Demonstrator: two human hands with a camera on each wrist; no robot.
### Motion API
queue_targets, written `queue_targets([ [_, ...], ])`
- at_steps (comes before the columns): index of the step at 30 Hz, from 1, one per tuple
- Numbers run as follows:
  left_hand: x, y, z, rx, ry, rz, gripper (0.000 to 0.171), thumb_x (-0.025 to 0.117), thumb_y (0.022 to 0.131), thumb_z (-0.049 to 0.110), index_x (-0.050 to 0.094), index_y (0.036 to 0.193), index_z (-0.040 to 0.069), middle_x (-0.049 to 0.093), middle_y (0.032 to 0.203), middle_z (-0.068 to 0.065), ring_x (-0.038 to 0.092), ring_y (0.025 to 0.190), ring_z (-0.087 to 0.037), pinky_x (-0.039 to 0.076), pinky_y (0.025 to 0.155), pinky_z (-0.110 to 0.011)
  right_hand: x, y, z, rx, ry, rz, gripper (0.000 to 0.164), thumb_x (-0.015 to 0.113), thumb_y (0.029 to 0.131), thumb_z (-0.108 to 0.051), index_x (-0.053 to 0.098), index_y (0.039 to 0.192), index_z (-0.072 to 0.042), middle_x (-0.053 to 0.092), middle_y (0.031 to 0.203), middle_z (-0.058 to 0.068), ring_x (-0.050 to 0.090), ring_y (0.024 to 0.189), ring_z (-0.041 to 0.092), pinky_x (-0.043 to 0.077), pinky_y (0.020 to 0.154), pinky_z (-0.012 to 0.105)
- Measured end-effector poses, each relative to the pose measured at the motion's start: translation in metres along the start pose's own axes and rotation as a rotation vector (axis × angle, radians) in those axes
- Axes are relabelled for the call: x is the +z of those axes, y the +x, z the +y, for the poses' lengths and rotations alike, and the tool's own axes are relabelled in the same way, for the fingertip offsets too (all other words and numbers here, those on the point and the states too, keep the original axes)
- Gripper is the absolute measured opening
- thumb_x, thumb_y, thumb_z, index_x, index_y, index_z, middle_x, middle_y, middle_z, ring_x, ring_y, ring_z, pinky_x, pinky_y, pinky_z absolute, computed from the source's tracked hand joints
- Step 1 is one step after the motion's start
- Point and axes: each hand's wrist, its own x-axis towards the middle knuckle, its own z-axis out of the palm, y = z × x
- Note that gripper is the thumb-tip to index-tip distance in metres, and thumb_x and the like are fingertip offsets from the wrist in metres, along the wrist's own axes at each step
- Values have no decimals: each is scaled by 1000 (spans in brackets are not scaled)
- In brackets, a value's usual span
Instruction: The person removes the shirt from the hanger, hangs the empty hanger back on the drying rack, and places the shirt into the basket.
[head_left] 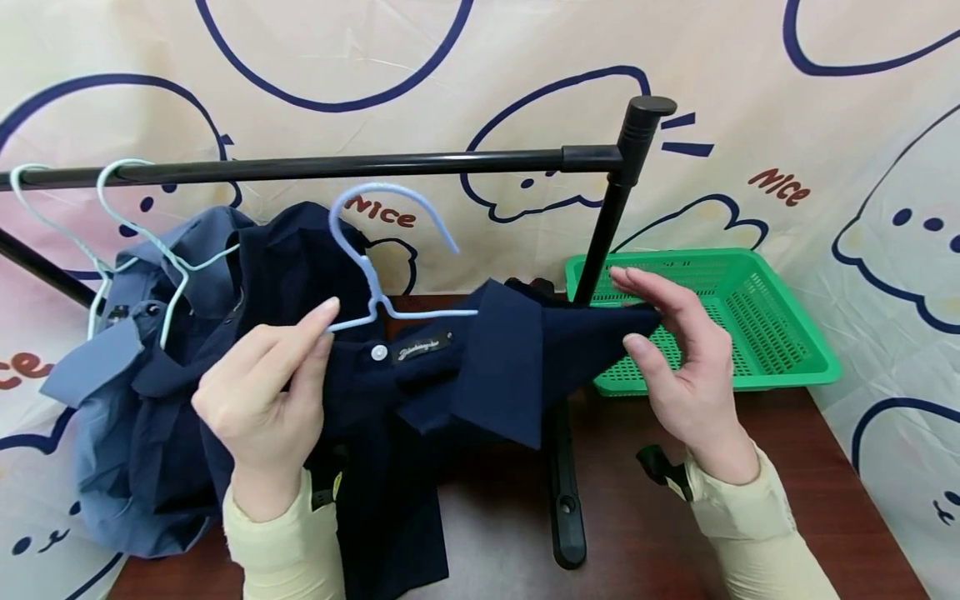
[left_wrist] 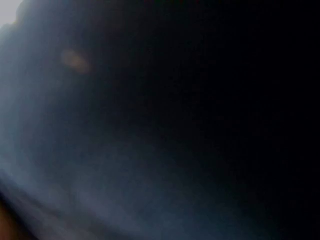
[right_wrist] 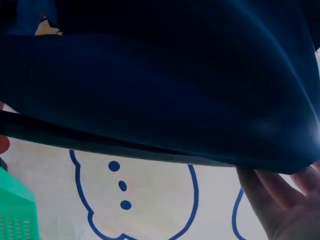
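Observation:
Between thumb and fingers, my left hand pinches one arm of a light blue clothes hanger, at the neck of a navy shirt. The hanger's hook stands free below the rail, and its other arm runs under the shirt's collar. A white button and a dark label show at the neckline. My right hand is at the shirt's far shoulder, thumb and fingers spread apart around its tip. Dark blue cloth fills the upper part of the right wrist view. The left wrist view is dark and blurred.
A black rack rail crosses behind, joined to an upright post. Blue and navy garments hang at left on pale green hangers. A green basket stands behind my right hand on the brown table.

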Motion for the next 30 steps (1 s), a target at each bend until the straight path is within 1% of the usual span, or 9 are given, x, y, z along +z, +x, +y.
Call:
queue_targets([
  [4,5,-3,1,20,-61,-68,27,73,97,29,83,91,5,64,63,-12,48,49,-25,37,57,-25,-8,-5,8,33,27,-73,50,66,102,-30,60,131,10,69,120,21,70,105,23,51,94,31],
  [7,9,-6,1,23,-102,-108,27,72,98,28,83,92,4,66,65,-11,52,51,-25,40,59,-24,-13,-8,10,39,21,-114,36,68,100,-20,68,124,8,73,112,17,70,104,20,50,93,31],
  [10,12,-9,2,10,-121,-143,27,70,99,27,83,94,4,67,67,-10,54,52,-25,41,59,-24,-15,-11,11,6,27,-90,26,70,98,-16,74,108,7,75,101,13,71,97,16,51,90,28],
  [14,17,-10,3,0,-128,-160,27,70,99,29,83,95,5,70,70,-9,57,55,-24,43,60,-25,-17,-15,10,-52,12,29,31,74,96,-24,77,90,7,75,87,8,71,85,7,52,80,21],
  [18,21,-9,3,-11,-137,-194,33,70,99,35,81,101,3,75,83,-8,66,68,-26,49,73,-25,-19,-13,5,-82,13,153,32,78,93,-23,76,84,8,75,81,10,71,81,6,52,79,19],
  [21,20,-8,1,-56,-112,-250,44,67,98,45,79,111,4,76,93,-9,69,79,-27,50,82,-26,-23,-10,1,-81,40,237,31,81,90,-19,75,81,11,74,79,12,70,79,7,51,78,19],
  [25,17,-8,-3,-139,-25,-332,58,62,97,56,74,124,6,74,99,-9,65,84,-27,45,82,-31,-36,-8,-1,-72,93,351,33,84,85,-11,71,78,18,74,79,14,69,74,10,49,76,19],
  [27,16,-9,-6,-168,4,-369,61,61,97,58,71,130,8,74,104,-8,63,88,-28,44,83,-34,-46,-6,-1,-66,82,403,36,85,84,-10,69,77,20,74,79,13,68,73,11,49,75,19],
  [30,17,-9,-9,-199,4,-411,65,62,96,57,63,140,9,71,116,-9,63,102,-28,44,93,-39,-61,-3,-3,-64,62,487,43,89,80,-15,66,74,22,73,76,12,66,69,10,48,73,18],
])
